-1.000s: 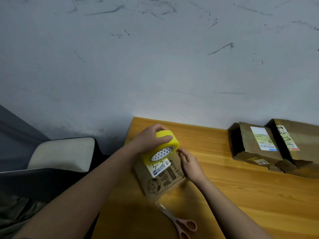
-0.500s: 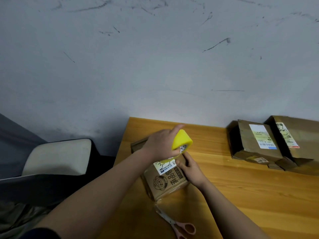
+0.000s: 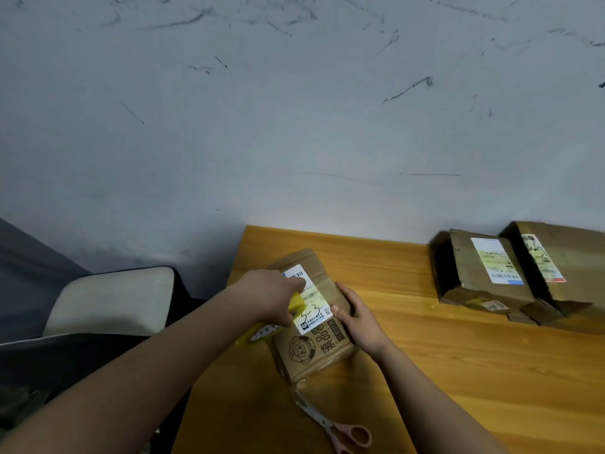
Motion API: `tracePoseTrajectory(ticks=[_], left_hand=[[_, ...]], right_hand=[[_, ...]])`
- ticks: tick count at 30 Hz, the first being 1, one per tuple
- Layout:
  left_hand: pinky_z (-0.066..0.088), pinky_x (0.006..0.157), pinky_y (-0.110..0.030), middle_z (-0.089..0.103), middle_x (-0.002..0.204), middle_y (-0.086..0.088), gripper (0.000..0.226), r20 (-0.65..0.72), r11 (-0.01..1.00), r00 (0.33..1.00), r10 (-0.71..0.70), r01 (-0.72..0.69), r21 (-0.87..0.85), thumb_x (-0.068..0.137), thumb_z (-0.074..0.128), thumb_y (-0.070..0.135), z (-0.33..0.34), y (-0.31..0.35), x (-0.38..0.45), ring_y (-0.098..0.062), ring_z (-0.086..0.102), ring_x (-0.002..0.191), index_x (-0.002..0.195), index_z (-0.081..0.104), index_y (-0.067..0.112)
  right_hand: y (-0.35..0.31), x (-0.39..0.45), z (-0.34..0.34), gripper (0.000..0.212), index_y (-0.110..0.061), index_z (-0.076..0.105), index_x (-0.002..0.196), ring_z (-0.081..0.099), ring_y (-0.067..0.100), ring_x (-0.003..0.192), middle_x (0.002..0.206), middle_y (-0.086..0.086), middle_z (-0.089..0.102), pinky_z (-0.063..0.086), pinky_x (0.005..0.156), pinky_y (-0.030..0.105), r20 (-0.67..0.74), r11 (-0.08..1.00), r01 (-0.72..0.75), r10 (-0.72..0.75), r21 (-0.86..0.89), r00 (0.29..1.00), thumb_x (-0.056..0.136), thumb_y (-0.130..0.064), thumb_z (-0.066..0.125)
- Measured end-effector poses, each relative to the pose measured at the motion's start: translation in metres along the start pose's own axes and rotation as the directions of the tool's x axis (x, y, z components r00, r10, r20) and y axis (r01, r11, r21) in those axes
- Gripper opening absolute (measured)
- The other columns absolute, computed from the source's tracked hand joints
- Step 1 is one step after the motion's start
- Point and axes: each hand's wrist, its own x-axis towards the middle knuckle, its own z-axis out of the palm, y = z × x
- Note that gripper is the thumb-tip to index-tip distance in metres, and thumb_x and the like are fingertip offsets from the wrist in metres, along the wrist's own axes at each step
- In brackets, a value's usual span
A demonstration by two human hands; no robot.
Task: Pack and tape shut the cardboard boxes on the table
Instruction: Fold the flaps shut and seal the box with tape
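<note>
A small brown cardboard box [image 3: 314, 348] with a white label and a printed monkey face lies near the left end of the wooden table [image 3: 458, 371]. My left hand [image 3: 271, 296] grips a yellow tape roll [image 3: 262, 326] at the box's left side, with a finger reaching over the label. My right hand [image 3: 357, 319] holds the box's right side, thumb on top. Most of the roll is hidden behind my left hand and wrist.
Pink-handled scissors [image 3: 340, 427] lie on the table just in front of the box. Two larger brown boxes [image 3: 484, 273] [image 3: 563, 263] with labels sit against the wall at the right. A chair with a pale seat [image 3: 111, 299] stands left of the table.
My left hand has carried the yellow roll from above the box's top down to its left side. The box now lies flatter, its labelled top facing up. My right hand stayed on the right side.
</note>
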Motion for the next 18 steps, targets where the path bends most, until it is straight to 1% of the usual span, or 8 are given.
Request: tracePoseTrajectory(ticks=[2,4,7,10,12,14,16,18], left_hand=[[0.045,0.068,-0.030,0.056,0.117,-0.004,0.056,0.041,0.999,0.999,0.001,-0.002,0.040,0.087,0.060,0.041,-0.003,0.005,0.005,-0.017,0.048,0.086,0.136,0.036,0.026],[0.042,0.067,-0.029,0.056,0.119,-0.003,0.056,0.072,0.997,0.997,0.007,-0.012,0.073,0.087,0.060,0.040,-0.008,0.007,0.011,-0.017,0.052,0.091,0.136,0.037,0.024],[0.042,0.068,-0.029,0.056,0.124,-0.002,0.060,0.096,0.999,0.995,0.011,-0.015,0.045,0.087,0.061,0.041,-0.013,0.004,0.014,-0.018,0.055,0.102,0.139,0.036,0.026],[0.044,0.070,-0.029,0.056,0.124,-0.003,0.064,0.092,1.000,0.996,-0.002,0.002,0.001,0.086,0.062,0.041,-0.012,0.001,0.010,-0.018,0.054,0.096,0.141,0.033,0.026],[0.043,0.067,-0.029,0.059,0.118,-0.003,0.065,0.053,0.999,0.998,-0.018,0.020,-0.036,0.085,0.064,0.041,-0.011,0.000,0.007,-0.016,0.050,0.083,0.140,0.033,0.023],[0.043,0.064,-0.029,0.060,0.112,-0.002,0.065,-0.010,0.996,0.999,-0.038,0.038,-0.077,0.083,0.065,0.042,-0.010,-0.002,0.005,-0.017,0.050,0.081,0.136,0.035,0.020],[0.045,0.066,-0.029,0.060,0.114,-0.001,0.063,-0.091,0.993,0.993,-0.069,0.059,-0.107,0.082,0.063,0.050,-0.008,-0.006,0.002,-0.018,0.056,0.089,0.133,0.038,0.021],[0.043,0.068,-0.028,0.061,0.118,0.002,0.066,-0.170,0.988,0.981,-0.099,0.076,-0.136,0.082,0.057,0.060,-0.004,-0.010,-0.003,-0.018,0.059,0.099,0.134,0.038,0.024]], right_hand=[[-0.003,-0.003,0.000,0.057,-0.021,0.031,0.148,0.054,-0.001,0.102,0.139,0.002,0.045,0.049,0.079,0.012,0.001,0.999,0.007,-0.007,-0.046,1.000,0.097,-0.016,0.055],[-0.005,-0.005,0.002,0.057,-0.024,0.026,0.151,0.044,0.009,0.128,0.152,-0.001,0.034,0.040,0.101,0.022,-0.032,0.967,0.058,-0.069,-0.249,0.997,0.099,-0.023,0.051],[-0.010,-0.007,0.010,0.062,-0.027,0.013,0.154,0.008,0.006,0.146,0.160,-0.010,0.010,0.015,0.119,0.031,-0.027,0.720,0.220,-0.314,-0.658,0.949,0.101,-0.018,0.043],[-0.017,-0.008,0.023,0.068,-0.021,-0.003,0.154,-0.010,0.001,0.140,0.156,-0.009,-0.005,-0.006,0.115,0.021,0.130,0.544,0.329,-0.371,-0.771,0.919,0.099,-0.002,0.032],[-0.016,-0.009,0.024,0.063,-0.018,-0.012,0.151,-0.014,0.005,0.143,0.159,-0.001,-0.008,-0.009,0.117,0.021,0.178,0.496,0.342,-0.349,-0.798,0.920,0.100,-0.020,0.024],[-0.011,-0.007,0.024,0.071,-0.015,-0.018,0.148,-0.017,0.012,0.146,0.158,0.002,-0.017,-0.011,0.118,0.025,0.225,0.417,0.343,-0.305,-0.842,0.925,0.096,-0.048,0.016],[-0.008,-0.005,0.023,0.085,-0.013,-0.018,0.150,-0.024,0.014,0.145,0.154,0.001,-0.025,-0.012,0.118,0.028,0.260,0.333,0.341,-0.264,-0.879,0.929,0.093,-0.067,0.014],[-0.008,-0.005,0.022,0.089,-0.013,-0.016,0.151,-0.027,0.015,0.143,0.154,0.002,-0.027,-0.013,0.119,0.030,0.274,0.299,0.339,-0.239,-0.892,0.932,0.091,-0.072,0.013]])
